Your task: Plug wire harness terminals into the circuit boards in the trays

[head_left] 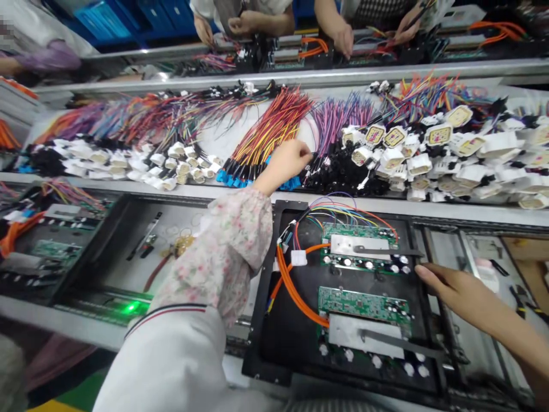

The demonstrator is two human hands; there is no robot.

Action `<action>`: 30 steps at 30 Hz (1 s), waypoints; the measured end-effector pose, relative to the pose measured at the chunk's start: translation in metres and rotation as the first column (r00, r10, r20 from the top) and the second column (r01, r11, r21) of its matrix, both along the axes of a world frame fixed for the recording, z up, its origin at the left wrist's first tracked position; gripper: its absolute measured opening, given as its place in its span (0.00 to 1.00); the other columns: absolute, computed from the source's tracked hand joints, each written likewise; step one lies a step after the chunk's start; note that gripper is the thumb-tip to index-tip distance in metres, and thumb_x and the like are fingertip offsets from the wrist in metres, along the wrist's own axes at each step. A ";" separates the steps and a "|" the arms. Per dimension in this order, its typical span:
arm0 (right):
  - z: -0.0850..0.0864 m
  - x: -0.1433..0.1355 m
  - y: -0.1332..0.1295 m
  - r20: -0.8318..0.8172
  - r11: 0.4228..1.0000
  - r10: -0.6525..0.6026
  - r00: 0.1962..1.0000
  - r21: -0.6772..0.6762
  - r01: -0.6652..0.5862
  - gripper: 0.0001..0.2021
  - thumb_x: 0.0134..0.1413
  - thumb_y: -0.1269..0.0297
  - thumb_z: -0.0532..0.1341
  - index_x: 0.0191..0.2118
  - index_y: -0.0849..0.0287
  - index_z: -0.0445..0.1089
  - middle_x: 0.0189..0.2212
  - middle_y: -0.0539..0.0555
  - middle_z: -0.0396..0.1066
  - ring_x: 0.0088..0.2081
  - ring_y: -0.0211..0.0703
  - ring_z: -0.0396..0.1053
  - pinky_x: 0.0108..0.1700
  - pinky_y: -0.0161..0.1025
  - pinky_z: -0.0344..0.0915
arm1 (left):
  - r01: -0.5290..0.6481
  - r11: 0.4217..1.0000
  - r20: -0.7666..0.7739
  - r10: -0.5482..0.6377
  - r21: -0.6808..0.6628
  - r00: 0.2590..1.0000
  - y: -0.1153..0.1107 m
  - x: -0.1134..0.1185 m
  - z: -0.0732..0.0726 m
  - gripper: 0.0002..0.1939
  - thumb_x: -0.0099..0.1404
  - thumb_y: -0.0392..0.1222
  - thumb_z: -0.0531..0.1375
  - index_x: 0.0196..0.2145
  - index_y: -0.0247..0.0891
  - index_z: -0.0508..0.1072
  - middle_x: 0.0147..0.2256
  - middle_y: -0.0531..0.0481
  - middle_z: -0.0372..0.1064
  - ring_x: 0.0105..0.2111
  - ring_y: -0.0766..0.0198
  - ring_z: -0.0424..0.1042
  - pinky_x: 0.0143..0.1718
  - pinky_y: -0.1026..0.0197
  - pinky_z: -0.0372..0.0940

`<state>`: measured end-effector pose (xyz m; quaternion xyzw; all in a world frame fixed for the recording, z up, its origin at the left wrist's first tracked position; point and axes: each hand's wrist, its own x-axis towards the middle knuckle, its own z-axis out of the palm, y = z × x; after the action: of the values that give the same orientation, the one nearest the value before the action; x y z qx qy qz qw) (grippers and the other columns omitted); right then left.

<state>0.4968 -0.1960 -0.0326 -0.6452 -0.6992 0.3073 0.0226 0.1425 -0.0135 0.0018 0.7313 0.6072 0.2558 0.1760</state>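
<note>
Orange cables (295,294): on both boards (364,298), between our hands.
Blue plugs (234,179): loose beside our left hand (283,163); grip unclear.
Tray (295,343): edge at our right hand (454,289); grip unclear.

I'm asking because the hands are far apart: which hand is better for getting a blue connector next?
Probably the left hand: it is among the blue connectors. The right hand is at the right edge of the black tray, so it would have farther to reach.
</note>
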 end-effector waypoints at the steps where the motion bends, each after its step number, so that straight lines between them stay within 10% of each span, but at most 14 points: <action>1: 0.001 -0.005 0.001 -0.004 1.000 0.021 1.000 0.010 -0.021 0.20 0.55 0.43 0.49 0.29 0.47 0.72 0.31 0.60 0.79 0.37 0.65 0.77 0.38 0.53 0.70 | 0.003 0.999 0.001 -0.003 -0.042 1.000 0.006 0.005 -0.002 0.04 0.56 0.36 0.63 0.24 0.35 0.73 0.26 0.45 0.71 0.37 0.54 0.72 0.45 0.52 0.63; 9: -0.005 -0.015 0.002 0.008 0.993 0.115 0.993 0.037 -0.115 0.23 0.59 0.43 0.46 0.31 0.48 0.72 0.30 0.61 0.79 0.36 0.67 0.77 0.36 0.56 0.70 | -0.078 0.966 0.219 0.134 -0.246 0.966 0.022 -0.005 0.023 0.12 0.66 0.34 0.47 0.30 0.35 0.68 0.26 0.46 0.70 0.27 0.63 0.72 0.30 0.59 0.67; 14: 0.023 -0.020 0.013 0.162 0.961 0.201 0.966 0.159 -0.227 0.24 0.60 0.45 0.47 0.28 0.52 0.74 0.25 0.65 0.77 0.27 0.67 0.75 0.29 0.57 0.69 | -0.052 0.973 0.352 0.132 -0.226 0.927 -0.022 -0.011 0.059 0.08 0.65 0.32 0.47 0.30 0.39 0.61 0.22 0.54 0.60 0.16 0.72 0.57 0.19 0.66 0.53; 18: 0.094 -0.057 0.011 0.124 0.647 0.128 0.984 0.742 -0.178 0.20 0.62 0.51 0.51 0.52 0.52 0.71 0.46 0.62 0.76 0.46 0.61 0.75 0.43 0.55 0.70 | 0.149 0.969 0.508 -0.030 -0.195 0.861 -0.104 0.014 0.095 0.09 0.60 0.29 0.49 0.26 0.41 0.60 0.19 0.55 0.57 0.15 0.73 0.54 0.17 0.65 0.49; 21: 0.141 -0.094 0.014 0.092 0.519 0.270 0.958 0.825 -0.226 0.19 0.60 0.52 0.56 0.56 0.40 0.66 0.61 0.49 0.64 0.63 0.56 0.58 0.62 0.52 0.56 | 0.267 0.940 0.565 -0.103 -0.215 0.819 -0.157 0.020 0.118 0.08 0.59 0.31 0.52 0.26 0.41 0.67 0.20 0.54 0.62 0.17 0.70 0.58 0.17 0.63 0.53; 26: 0.143 -0.125 0.024 -0.140 0.728 0.491 0.860 0.609 -0.317 0.13 0.62 0.59 0.53 0.31 0.49 0.74 0.21 0.48 0.72 0.25 0.38 0.71 0.31 0.36 0.65 | 0.520 0.848 0.803 -0.237 -0.104 0.547 -0.180 0.008 0.092 0.08 0.65 0.41 0.55 0.36 0.45 0.75 0.33 0.50 0.75 0.28 0.61 0.75 0.20 0.61 0.67; 30: 0.098 -0.134 0.029 -0.573 0.908 0.363 0.735 0.041 -0.417 0.14 0.61 0.62 0.54 0.26 0.57 0.69 0.20 0.47 0.72 0.20 0.33 0.69 0.24 0.32 0.64 | 0.350 0.935 0.740 -0.197 -0.056 0.643 -0.175 0.013 0.036 0.11 0.62 0.47 0.61 0.41 0.41 0.72 0.47 0.45 0.73 0.48 0.54 0.73 0.41 0.56 0.74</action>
<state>0.3632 -0.1673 0.0651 -0.3631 -0.7651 0.5141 0.1356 0.1552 -0.1880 0.0380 0.6333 0.3918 0.4331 0.5078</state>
